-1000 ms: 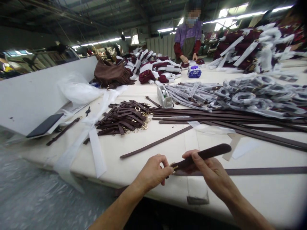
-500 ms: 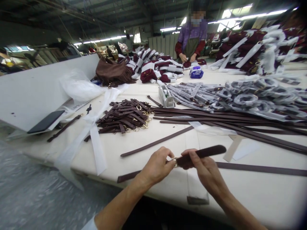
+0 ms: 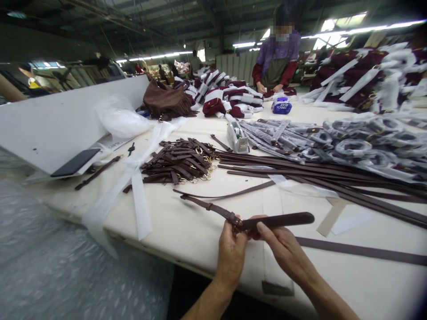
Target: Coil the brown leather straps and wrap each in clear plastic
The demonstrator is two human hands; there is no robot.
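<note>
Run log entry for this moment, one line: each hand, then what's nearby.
left hand: holds brown strap at buckle | right hand: grips brown strap, rounded end exposed | nearby: strap heap, tape dispenser

Blue/purple pack [image 3: 281, 107], approx 2 o'clock from view ctr: 2 lines white txt, lower reads "BEAR", upper ends approx "OCK", 1st chars unclear. White sheet [image 3: 117, 145], approx 9 o'clock: dark lettering nr edge, too small/blurred to read.

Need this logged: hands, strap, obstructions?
Left fingers gripping brown leather strap at gold metal buckle. Right fingers holding flat dark strap end. Brown strap pile beyond, not blocking.
</note>
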